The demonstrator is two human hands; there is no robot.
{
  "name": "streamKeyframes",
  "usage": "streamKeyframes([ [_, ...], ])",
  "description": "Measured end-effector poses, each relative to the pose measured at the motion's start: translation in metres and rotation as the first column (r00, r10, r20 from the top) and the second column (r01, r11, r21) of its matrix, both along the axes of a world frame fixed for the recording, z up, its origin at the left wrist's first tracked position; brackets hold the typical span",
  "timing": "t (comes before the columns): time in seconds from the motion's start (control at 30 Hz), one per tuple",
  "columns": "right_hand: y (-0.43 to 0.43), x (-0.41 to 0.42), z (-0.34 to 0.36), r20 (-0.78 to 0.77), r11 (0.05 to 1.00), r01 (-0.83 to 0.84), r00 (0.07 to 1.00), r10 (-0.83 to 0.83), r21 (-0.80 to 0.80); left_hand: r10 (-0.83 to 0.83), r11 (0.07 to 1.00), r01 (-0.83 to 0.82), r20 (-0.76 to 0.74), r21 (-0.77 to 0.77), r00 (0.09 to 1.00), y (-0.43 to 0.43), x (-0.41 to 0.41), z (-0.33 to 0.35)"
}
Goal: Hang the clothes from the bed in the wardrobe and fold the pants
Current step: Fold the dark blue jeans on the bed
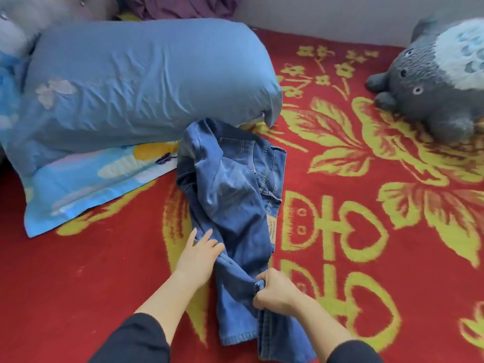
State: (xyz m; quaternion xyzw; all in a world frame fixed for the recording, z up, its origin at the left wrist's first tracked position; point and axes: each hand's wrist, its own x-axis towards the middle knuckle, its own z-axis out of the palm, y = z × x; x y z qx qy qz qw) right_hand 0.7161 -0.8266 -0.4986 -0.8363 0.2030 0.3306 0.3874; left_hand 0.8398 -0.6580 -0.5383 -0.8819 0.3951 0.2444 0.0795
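Observation:
A pair of blue jeans (230,195) lies crumpled on the red bed cover (340,179), waistband and back pocket toward the pillow, leg ends toward me. My left hand (197,254) lies on the left edge of the denim with straight fingers, the thumb tucked against a fold. My right hand (275,290) grips a bunched fold of one leg in a closed fist. A purple garment (183,6) lies at the far edge behind the pillow.
A large blue pillow (136,82) sits on a patterned light-blue pillowcase (86,184) at the left, touching the top of the jeans. A grey plush toy (434,77) lies at the far right. A pale wall (327,17) runs along the back.

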Motion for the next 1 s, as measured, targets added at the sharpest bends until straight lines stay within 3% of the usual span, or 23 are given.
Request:
streamKeyframes([
  [0.1,-0.038,-0.015,0.033,-0.019,0.996,0.03,0.999,-0.032,-0.081,0.078,0.988,-0.103,-0.212,-0.11,0.974,-0.015,-0.02,0.03],
  [0.2,-0.08,-0.041,0.062,-0.002,0.935,-0.062,0.998,0.065,-0.348,0.123,0.967,-0.198,-0.384,-0.162,0.915,-0.035,-0.06,0.055],
  [0.23,-0.094,-0.051,0.071,0.005,0.892,-0.092,0.994,0.105,-0.443,0.145,0.953,-0.256,-0.498,-0.162,0.855,-0.044,-0.079,0.063],
  [0.3,-0.121,-0.071,0.088,0.004,0.785,-0.123,0.987,0.159,-0.608,0.173,0.91,-0.394,-0.743,-0.131,0.647,-0.067,-0.119,0.079],
  [0.33,-0.135,-0.082,0.094,-0.016,0.729,-0.138,0.985,0.172,-0.671,0.171,0.886,-0.45,-0.824,-0.111,0.541,-0.077,-0.139,0.086],
  [0.37,-0.15,-0.093,0.099,-0.042,0.672,-0.156,0.982,0.182,-0.724,0.16,0.867,-0.484,-0.855,-0.118,0.494,-0.086,-0.155,0.089],
  [0.4,-0.164,-0.105,0.101,-0.079,0.608,-0.186,0.977,0.198,-0.772,0.142,0.853,-0.492,-0.832,-0.172,0.537,-0.094,-0.165,0.088],
  [0.43,-0.179,-0.118,0.1,-0.127,0.544,-0.225,0.969,0.212,-0.808,0.127,0.832,-0.478,-0.743,-0.28,0.657,-0.1,-0.169,0.085],
  [0.5,-0.206,-0.14,0.092,-0.214,0.463,-0.293,0.953,0.216,-0.837,0.221,0.715,-0.468,-0.467,-0.519,0.856,-0.104,-0.158,0.08],
  [0.57,-0.217,-0.155,0.078,-0.252,0.493,-0.314,0.949,0.19,-0.811,0.472,0.596,-0.548,-0.297,-0.587,0.83,-0.099,-0.133,0.073],
  [0.67,-0.203,-0.153,0.05,-0.178,0.642,-0.237,0.972,0.156,-0.729,0.745,0.529,-0.771,-0.241,-0.355,0.622,-0.072,-0.093,0.047],
  [0.77,-0.176,-0.124,0.021,-0.03,0.798,-0.119,0.992,0.126,-0.591,0.796,0.55,-0.816,-0.184,-0.18,0.577,-0.044,-0.068,0.017],
  [0.87,-0.145,-0.081,-0.004,0.098,0.942,0.167,0.985,-0.144,-0.29,0.811,0.51,-0.836,-0.21,-0.205,0.546,-0.031,-0.049,-0.001],
  [0.93,-0.126,-0.053,-0.018,0.064,0.906,0.401,0.916,-0.395,-0.138,0.823,0.434,-0.87,-0.291,-0.232,0.488,-0.026,-0.038,-0.011],
  [1.0,-0.114,-0.032,-0.03,-0.023,0.801,0.597,0.801,-0.598,-0.042,0.842,0.305,-0.918,-0.38,-0.253,0.384,-0.022,-0.023,-0.018],
])
